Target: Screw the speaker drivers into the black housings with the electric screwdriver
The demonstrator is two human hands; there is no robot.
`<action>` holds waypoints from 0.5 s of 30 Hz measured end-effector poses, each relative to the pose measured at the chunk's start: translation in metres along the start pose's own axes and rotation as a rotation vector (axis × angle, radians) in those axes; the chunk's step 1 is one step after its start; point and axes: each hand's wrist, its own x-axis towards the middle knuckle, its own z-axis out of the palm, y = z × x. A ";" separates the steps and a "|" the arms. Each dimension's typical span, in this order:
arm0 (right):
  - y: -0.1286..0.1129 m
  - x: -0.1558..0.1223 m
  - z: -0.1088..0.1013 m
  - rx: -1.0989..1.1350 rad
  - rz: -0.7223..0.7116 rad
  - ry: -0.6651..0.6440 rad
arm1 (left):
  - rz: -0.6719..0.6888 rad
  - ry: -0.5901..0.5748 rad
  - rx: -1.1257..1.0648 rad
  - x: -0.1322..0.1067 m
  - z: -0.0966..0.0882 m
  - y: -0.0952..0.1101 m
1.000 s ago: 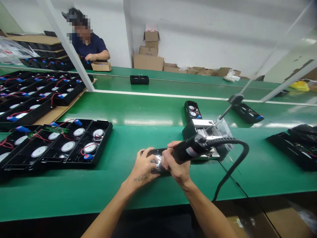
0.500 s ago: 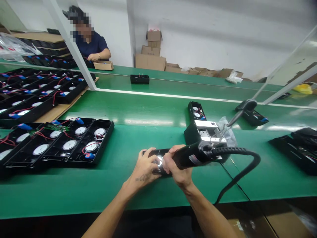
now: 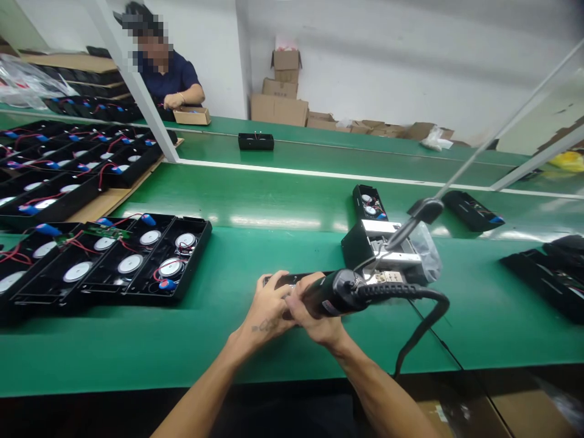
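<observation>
My right hand (image 3: pixel 314 313) is wrapped round a black electric screwdriver (image 3: pixel 340 292), which is tilted with its corded end to the right. Its tip is hidden behind my fingers. Under it, on the green bench (image 3: pixel 237 347), lies a black speaker box (image 3: pixel 296 278), mostly covered by both hands. My left hand (image 3: pixel 270 303) grips the left end of this box, its fingers bent over the top. Just beyond my right hand stands a black and white screw feeder (image 3: pixel 353 246) with a clear plastic bag (image 3: pixel 429 252) at its side.
Open speaker boxes (image 3: pixel 171 267) with wires stand in a row at left, with more on cardboard (image 3: pixel 103 204) behind. A hanging rod (image 3: pixel 404 228) and the thick cord (image 3: pixel 431 325) cross the right side. A co-worker (image 3: pixel 171 79) sits across the bench near a small carton (image 3: pixel 191 115).
The screwdriver and my right hand have shifted left, closer to my left hand, and the light spot on the box is now covered. The hanging rod's black fitting has swung left and down.
</observation>
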 end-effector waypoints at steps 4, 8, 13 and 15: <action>0.002 -0.002 0.001 -0.059 -0.027 -0.024 | -0.002 -0.011 -0.012 0.001 -0.002 0.002; 0.002 -0.006 -0.002 0.047 0.051 0.033 | 0.004 -0.011 -0.030 -0.002 -0.002 0.001; -0.010 -0.012 -0.055 0.371 0.123 0.327 | -0.117 -0.030 -0.118 0.003 -0.008 -0.016; -0.007 -0.019 -0.093 0.246 0.212 0.498 | -0.248 0.029 -0.184 0.020 -0.012 -0.031</action>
